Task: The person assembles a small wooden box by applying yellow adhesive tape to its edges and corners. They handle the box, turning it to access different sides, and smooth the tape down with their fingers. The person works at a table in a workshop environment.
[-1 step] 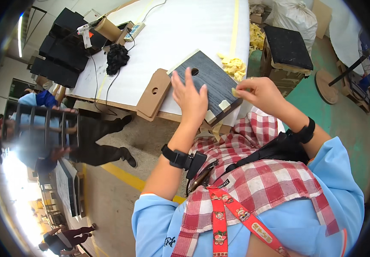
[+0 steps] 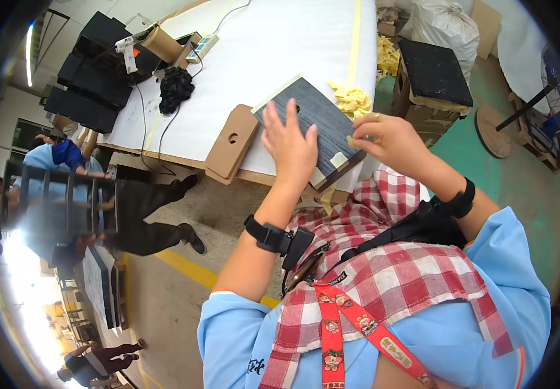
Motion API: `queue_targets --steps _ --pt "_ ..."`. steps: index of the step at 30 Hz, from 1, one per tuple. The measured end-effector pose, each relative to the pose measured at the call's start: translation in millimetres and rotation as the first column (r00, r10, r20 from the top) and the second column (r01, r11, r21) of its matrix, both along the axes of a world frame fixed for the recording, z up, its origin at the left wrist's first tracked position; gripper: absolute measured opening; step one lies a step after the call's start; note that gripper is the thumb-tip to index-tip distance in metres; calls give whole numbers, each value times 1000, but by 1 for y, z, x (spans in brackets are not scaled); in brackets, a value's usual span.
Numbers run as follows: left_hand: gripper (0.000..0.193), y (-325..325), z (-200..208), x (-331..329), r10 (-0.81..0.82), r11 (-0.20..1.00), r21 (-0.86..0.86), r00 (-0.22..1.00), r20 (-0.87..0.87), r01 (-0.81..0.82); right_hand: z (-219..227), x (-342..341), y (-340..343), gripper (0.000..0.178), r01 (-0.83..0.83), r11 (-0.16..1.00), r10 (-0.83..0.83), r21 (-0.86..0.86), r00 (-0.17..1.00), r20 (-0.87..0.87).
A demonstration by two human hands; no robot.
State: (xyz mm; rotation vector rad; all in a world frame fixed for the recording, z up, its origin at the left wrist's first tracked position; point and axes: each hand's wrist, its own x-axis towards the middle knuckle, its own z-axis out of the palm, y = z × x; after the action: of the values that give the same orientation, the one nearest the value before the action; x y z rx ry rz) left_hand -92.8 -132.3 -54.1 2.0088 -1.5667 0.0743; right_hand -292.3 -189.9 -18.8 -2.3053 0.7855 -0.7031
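A dark grey-blue wood-grain box (image 2: pixel 328 126) with a round hole lies at an angle on the near edge of the white-covered table. My left hand (image 2: pixel 291 146) rests on the box with its fingers spread, partly covering the hole. Beyond the box's right side, my right hand (image 2: pixel 389 137) pinches a small scrap of yellowish tape (image 2: pixel 351 141) between thumb and fingertips. Another pale tape piece (image 2: pixel 338 161) sticks to the box near its front corner. Crumpled yellow tape (image 2: pixel 352 102) is heaped just past the box.
Brown boards (image 2: pixel 229 148) with a hole lie left of the box. Farther back are a black cloth bundle (image 2: pixel 176 89), a glue gun (image 2: pixel 126 52), cables and stacked black boxes (image 2: pixel 92 71). At left a person (image 2: pixel 66 201) carries a dark rack. A black-topped carton stack (image 2: pixel 434 78) stands right.
My left hand has shifted slightly to the right on the box, covering more of the hole. My right hand has drawn slightly left. The person with the rack has moved a little.
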Motion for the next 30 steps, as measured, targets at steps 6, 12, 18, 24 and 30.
queue_targets --steps 6,12,18,24,30 --pt "43 -15 -16 0 -36 999 -3 984 174 37 -1 31 18 12 -106 987 87 -123 985 -151" --pt "41 -14 -15 -3 -39 999 -12 987 154 41 3 31 9 12 -89 995 93 45 990 -102" --pt "41 -15 -14 -1 -21 999 -32 987 158 27 6 31 17 13 -76 995 65 -70 988 -143" --pt "41 -16 -13 -3 -32 998 -44 988 149 39 5 29 10 15 -67 998 67 -2 997 -35" --pt "41 -13 -15 -2 -26 998 -45 990 139 33 11 29 19 11 -141 947 181 288 976 -119"
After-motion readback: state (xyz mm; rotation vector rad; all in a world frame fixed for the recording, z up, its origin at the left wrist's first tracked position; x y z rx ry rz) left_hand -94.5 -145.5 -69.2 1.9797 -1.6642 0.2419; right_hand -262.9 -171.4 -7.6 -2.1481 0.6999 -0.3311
